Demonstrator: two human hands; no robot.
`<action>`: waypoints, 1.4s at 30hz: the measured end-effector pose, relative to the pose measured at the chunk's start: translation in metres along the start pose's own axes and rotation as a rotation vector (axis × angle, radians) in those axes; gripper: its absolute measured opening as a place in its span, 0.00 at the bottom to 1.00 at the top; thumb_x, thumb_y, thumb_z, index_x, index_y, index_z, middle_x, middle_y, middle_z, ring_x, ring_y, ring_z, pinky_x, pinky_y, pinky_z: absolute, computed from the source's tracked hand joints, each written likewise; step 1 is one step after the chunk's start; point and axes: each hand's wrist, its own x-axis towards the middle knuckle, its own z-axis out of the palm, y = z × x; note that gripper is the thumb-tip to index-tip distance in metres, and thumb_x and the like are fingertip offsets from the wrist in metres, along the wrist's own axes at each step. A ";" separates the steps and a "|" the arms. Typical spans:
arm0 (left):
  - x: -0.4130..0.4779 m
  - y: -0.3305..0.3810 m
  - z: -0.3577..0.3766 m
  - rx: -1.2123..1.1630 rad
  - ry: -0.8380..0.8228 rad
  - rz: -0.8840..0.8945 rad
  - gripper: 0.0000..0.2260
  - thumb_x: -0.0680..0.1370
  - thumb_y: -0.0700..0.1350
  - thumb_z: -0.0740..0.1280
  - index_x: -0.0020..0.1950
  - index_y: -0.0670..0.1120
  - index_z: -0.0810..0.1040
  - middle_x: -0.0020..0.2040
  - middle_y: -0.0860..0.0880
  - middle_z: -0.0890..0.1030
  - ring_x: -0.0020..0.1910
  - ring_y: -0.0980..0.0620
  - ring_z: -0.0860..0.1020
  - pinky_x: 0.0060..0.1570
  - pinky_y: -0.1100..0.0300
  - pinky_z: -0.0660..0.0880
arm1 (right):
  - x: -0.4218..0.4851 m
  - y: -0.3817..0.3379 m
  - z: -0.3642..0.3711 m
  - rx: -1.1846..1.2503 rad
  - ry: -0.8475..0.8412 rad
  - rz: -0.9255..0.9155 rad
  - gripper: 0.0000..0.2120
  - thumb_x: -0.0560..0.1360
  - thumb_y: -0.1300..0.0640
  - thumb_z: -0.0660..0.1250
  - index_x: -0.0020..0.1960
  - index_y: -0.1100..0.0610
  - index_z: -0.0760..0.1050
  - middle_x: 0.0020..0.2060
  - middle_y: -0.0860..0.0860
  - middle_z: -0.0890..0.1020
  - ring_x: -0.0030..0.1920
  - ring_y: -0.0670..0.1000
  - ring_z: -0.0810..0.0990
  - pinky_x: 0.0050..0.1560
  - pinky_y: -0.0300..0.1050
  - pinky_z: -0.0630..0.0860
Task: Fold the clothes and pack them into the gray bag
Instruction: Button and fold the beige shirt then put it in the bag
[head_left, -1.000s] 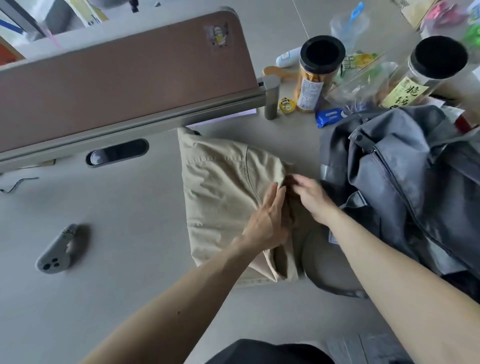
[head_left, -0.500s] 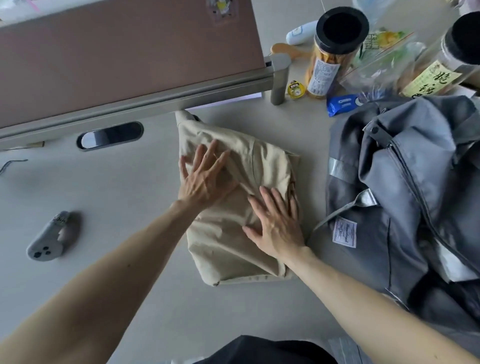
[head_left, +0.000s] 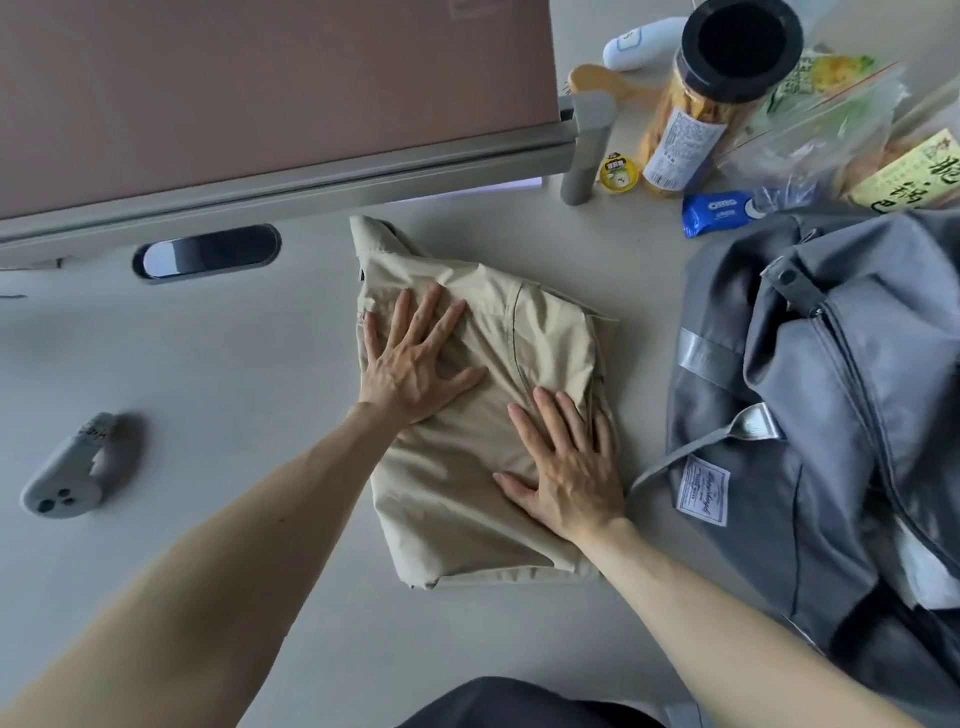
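Note:
A beige garment (head_left: 457, 499) lies folded into a rough rectangle in the middle of the pale table. My left hand (head_left: 413, 364) presses flat on its upper left part, fingers spread. My right hand (head_left: 569, 467) lies flat on its right side, fingers straight and pointing away from me. The gray bag (head_left: 841, 395) slumps on the table just right of the garment, with a zipper running down its top and a white label on its near side.
A brown desk divider (head_left: 270, 88) with a grey rail runs along the back left. Black-lidded snack jars (head_left: 696, 104), plastic bags and a blue biscuit pack (head_left: 719, 210) crowd the back right. A small grey device (head_left: 72, 478) lies at left.
A second ago both hands were tucking fabric at the garment's right edge. They have since moved onto its top and now press it flat; the view has also shifted closer.

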 end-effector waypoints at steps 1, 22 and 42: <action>-0.005 0.004 -0.002 -0.029 0.015 -0.019 0.39 0.73 0.76 0.55 0.80 0.64 0.47 0.82 0.56 0.44 0.81 0.49 0.42 0.76 0.37 0.40 | 0.001 0.000 -0.001 -0.004 -0.010 0.006 0.38 0.72 0.30 0.61 0.77 0.46 0.63 0.77 0.51 0.64 0.76 0.55 0.63 0.70 0.65 0.61; -0.169 -0.028 0.073 -0.043 0.154 0.125 0.54 0.61 0.81 0.63 0.80 0.53 0.59 0.81 0.46 0.57 0.80 0.39 0.53 0.76 0.40 0.51 | -0.001 0.002 0.010 -0.058 0.027 -0.030 0.32 0.77 0.35 0.58 0.77 0.46 0.63 0.76 0.52 0.65 0.75 0.56 0.64 0.72 0.63 0.60; -0.096 -0.104 0.003 0.071 -0.116 0.442 0.47 0.74 0.50 0.74 0.79 0.66 0.42 0.82 0.52 0.46 0.81 0.49 0.46 0.74 0.35 0.57 | 0.022 0.077 -0.059 -0.217 -0.593 -0.305 0.57 0.71 0.56 0.73 0.74 0.35 0.27 0.79 0.46 0.34 0.80 0.55 0.40 0.78 0.60 0.46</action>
